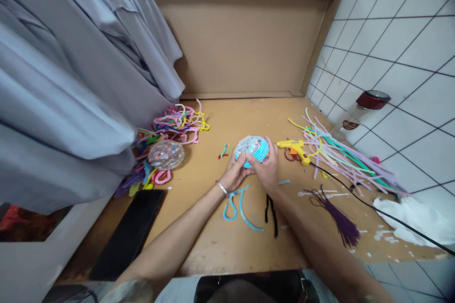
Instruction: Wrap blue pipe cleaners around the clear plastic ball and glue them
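Observation:
A round, clear plastic piece partly covered in rows of light-blue pipe cleaner (261, 150) is held between my two hands over the middle of the table. My left hand (233, 173) grips its near left side, thumb on top. Around the right side curls my right hand (267, 169), its thumb pressing the near edge; the fingers underneath are mostly hidden. Loose blue pipe cleaners (242, 208) lie just below my wrists, beside black pipe cleaner pieces (273, 215). A yellow glue gun (296, 148) rests right of my right hand.
Left stand a clear plastic bowl-like piece (166, 154), a heap of coloured pipe cleaners (181, 120) and a black phone-like slab (130, 232). Right lie long pipe cleaners (341, 151), a purple bundle (339, 220), a black cord (350, 189) and a lidded jar (366, 104). Cardboard (245, 42) walls the back.

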A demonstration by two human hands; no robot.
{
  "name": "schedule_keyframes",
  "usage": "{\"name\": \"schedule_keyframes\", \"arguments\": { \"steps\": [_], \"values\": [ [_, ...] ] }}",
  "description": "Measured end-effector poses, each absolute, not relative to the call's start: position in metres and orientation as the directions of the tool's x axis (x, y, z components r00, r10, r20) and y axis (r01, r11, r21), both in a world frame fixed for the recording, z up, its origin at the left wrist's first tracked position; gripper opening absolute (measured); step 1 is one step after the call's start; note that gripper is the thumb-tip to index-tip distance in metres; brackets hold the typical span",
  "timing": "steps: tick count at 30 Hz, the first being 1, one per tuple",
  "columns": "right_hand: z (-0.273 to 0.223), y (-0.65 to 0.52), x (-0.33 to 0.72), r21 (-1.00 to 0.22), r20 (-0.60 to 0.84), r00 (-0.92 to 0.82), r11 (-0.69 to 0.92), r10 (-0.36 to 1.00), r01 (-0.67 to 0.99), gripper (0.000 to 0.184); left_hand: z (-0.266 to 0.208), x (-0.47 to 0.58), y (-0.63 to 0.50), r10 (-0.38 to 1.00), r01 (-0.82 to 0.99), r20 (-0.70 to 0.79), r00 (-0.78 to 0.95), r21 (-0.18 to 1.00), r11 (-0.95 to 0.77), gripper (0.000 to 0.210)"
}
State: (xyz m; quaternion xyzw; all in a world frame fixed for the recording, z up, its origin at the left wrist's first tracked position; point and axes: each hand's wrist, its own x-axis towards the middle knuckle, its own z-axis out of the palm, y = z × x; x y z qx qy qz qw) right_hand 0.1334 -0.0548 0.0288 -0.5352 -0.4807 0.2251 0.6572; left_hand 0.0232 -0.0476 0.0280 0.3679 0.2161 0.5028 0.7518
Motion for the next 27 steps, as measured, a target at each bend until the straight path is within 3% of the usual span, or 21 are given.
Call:
{"name": "schedule_keyframes", "arguments": {
  "steps": [7, 13, 27],
  "values": [
    [0.029, -0.053, 0.136, -0.940, 0.341, 0.426, 0.317, 0.838, 0.128, 0.085, 0.026, 0.019, -0.044, 0.918, -0.587, 0.058, 0.393, 0.784, 0.202, 0.088],
    [0.030, -0.047, 0.137, -0.957, 0.169, 0.434, 0.252, 0.885, -0.143, 0.093, 0.023, 0.013, -0.039, 0.902, -0.576, 0.059, 0.427, 0.787, 0.222, 0.091],
    [0.034, -0.042, 0.144, -0.915, 0.132, 0.309, 0.236, 0.942, -0.326, 0.091, 0.021, 0.003, -0.032, 0.852, -0.568, 0.107, 0.512, 0.786, 0.243, 0.090]
  ]
}}
